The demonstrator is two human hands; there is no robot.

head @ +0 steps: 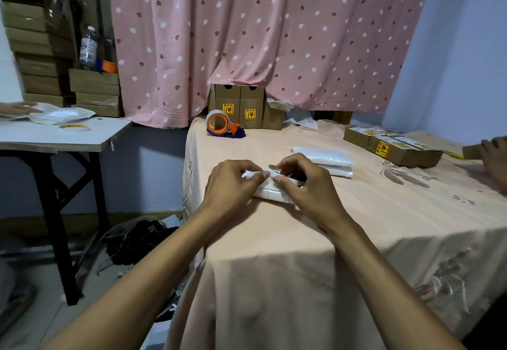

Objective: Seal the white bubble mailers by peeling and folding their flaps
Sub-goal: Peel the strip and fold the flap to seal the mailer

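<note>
A white bubble mailer (270, 192) lies on the peach tablecloth (356, 226) in front of me, mostly under my hands. My left hand (233, 185) pinches its far left edge with thumb and forefinger. My right hand (304, 182) pinches the flap area beside it, fingertips almost touching the left ones. A thin strip shows between my right fingers; whether it is the peel liner I cannot tell. Two more white mailers (326, 159) lie stacked just behind my right hand.
An orange tape dispenser (222, 124) and upright cardboard boxes (241, 108) stand at the back by the pink curtain. Flat labelled boxes (392, 148) lie at the right, where another person's hand (493, 154) reaches in. A side table (68, 135) at the left holds mailers and tape.
</note>
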